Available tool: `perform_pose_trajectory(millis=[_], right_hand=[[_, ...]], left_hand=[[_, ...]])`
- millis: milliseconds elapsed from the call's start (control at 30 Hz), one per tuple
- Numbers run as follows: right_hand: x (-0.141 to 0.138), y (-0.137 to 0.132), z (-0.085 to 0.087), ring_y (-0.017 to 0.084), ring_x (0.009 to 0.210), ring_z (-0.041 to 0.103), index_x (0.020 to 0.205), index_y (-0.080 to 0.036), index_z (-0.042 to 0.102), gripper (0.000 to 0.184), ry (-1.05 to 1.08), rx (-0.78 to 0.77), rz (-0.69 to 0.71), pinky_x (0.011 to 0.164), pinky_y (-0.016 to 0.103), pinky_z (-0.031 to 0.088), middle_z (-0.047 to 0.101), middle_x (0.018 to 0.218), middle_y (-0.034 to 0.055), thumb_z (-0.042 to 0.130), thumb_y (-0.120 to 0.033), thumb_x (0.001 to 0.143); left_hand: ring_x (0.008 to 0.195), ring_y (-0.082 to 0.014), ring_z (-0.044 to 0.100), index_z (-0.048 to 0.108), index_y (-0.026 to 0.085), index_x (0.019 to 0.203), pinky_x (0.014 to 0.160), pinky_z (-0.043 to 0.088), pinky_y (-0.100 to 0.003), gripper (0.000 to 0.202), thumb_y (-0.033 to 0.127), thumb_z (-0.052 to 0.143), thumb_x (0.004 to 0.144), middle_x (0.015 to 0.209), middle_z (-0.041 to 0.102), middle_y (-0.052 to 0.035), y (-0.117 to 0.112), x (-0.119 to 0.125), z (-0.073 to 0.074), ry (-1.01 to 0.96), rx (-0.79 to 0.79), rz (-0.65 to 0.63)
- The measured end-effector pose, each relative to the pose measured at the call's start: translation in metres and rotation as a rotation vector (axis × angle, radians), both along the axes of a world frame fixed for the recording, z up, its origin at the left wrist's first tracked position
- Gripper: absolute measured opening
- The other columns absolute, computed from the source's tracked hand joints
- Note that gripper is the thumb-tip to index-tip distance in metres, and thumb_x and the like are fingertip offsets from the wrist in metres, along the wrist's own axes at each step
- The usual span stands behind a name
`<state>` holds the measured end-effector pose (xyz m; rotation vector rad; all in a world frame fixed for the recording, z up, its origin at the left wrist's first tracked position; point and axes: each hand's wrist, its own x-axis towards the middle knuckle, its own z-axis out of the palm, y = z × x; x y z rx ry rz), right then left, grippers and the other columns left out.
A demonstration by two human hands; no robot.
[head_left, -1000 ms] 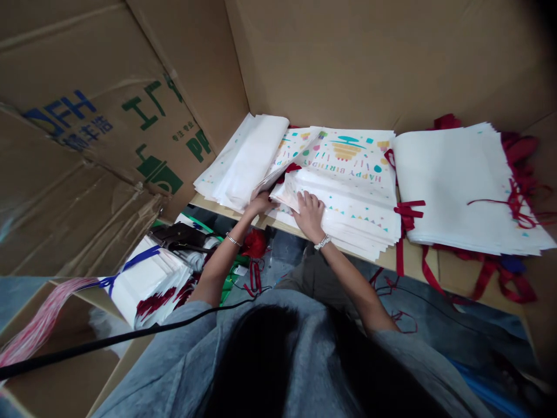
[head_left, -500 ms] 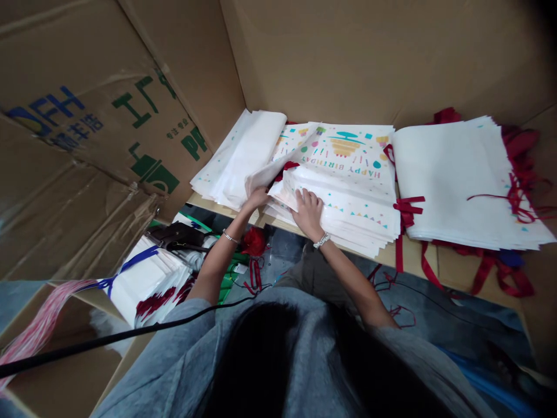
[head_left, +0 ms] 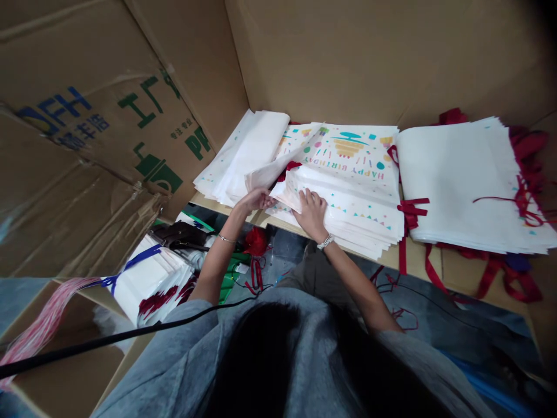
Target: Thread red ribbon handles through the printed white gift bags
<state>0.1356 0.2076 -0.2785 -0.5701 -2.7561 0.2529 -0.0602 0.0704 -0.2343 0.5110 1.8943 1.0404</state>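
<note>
Half-curled, the left hand [head_left: 256,201] meets the lifted bag [head_left: 274,168] at its near corner, any pinch unclear, the flap slanting away rightward, while the open right hand [head_left: 310,216] presses flat on the stack [head_left: 357,223] just beside it.

Left hand [head_left: 256,201] is pinching up a floppy white bag [head_left: 270,172] while the right hand [head_left: 311,215] sits flat on the Happy Birthday bag stack [head_left: 348,200].

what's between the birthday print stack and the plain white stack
In the head view, red ribbon handles lie between the printed birthday stack and the plain white stack.
</note>
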Motion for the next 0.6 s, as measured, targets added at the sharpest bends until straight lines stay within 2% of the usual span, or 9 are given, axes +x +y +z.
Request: perform_pose_trajectory(millis=[67,133,233,400,500,600], right_hand=[[-0.001,0.0,0.0,0.039,0.143,0.036,0.159,-0.012,0.044,0.066,-0.003,-0.008,-0.003,0.113,0.053,0.027,0.04,0.165,0.0198,0.052,-0.046,0.103],[-0.001,0.0,0.001,0.039,0.142,0.037,0.159,-0.013,0.045,0.065,0.002,-0.013,-0.006,0.112,0.053,0.028,0.041,0.165,0.0196,0.053,-0.045,0.103],[-0.001,0.0,0.001,0.039,0.142,0.037,0.158,-0.012,0.046,0.064,0.019,-0.027,-0.01,0.112,0.052,0.027,0.042,0.164,0.0194,0.054,-0.043,0.102],[-0.001,0.0,0.001,0.04,0.141,0.037,0.158,-0.013,0.046,0.065,0.02,-0.047,0.0,0.111,0.052,0.027,0.041,0.164,0.0194,0.054,-0.043,0.102],[-0.001,0.0,0.001,0.04,0.142,0.035,0.16,-0.014,0.043,0.067,0.002,-0.037,0.0,0.112,0.053,0.027,0.04,0.165,0.0196,0.054,-0.044,0.102],[-0.001,-0.001,0.001,0.04,0.143,0.034,0.16,-0.012,0.042,0.068,-0.007,-0.019,0.001,0.114,0.053,0.026,0.039,0.165,0.0203,0.053,-0.045,0.102]], left_hand=[[0.059,-0.0128,0.053,0.062,0.016,0.068,0.057,0.044,-0.024,0.02,0.028,0.068,0.083,0.063,0.061,-0.0045,-0.005,0.0,-0.002,0.036,-0.015,0.011],[0.063,-0.015,0.057,0.065,0.016,0.072,0.06,0.045,-0.024,0.02,0.031,0.077,0.079,0.062,0.061,-0.0028,-0.008,0.002,-0.004,0.155,-0.053,0.013],[0.079,-0.0209,0.066,0.069,0.016,0.081,0.069,0.049,-0.024,0.028,0.031,0.089,0.068,0.069,0.068,-0.0034,-0.008,0.008,-0.004,0.34,-0.119,-0.006],[0.092,-0.0228,0.069,0.072,0.016,0.09,0.078,0.051,-0.024,0.025,0.021,0.085,0.069,0.082,0.073,-0.0047,-0.002,0.013,0.003,0.384,-0.1,0.017],[0.087,-0.0216,0.067,0.072,0.016,0.084,0.077,0.051,-0.025,0.015,0.017,0.08,0.07,0.077,0.071,-0.0034,0.0,0.009,0.007,0.334,-0.105,0.016],[0.072,-0.0215,0.063,0.069,0.016,0.07,0.067,0.049,-0.028,0.006,0.015,0.075,0.07,0.061,0.061,-0.0028,0.0,0.001,0.008,0.291,-0.154,0.015]])
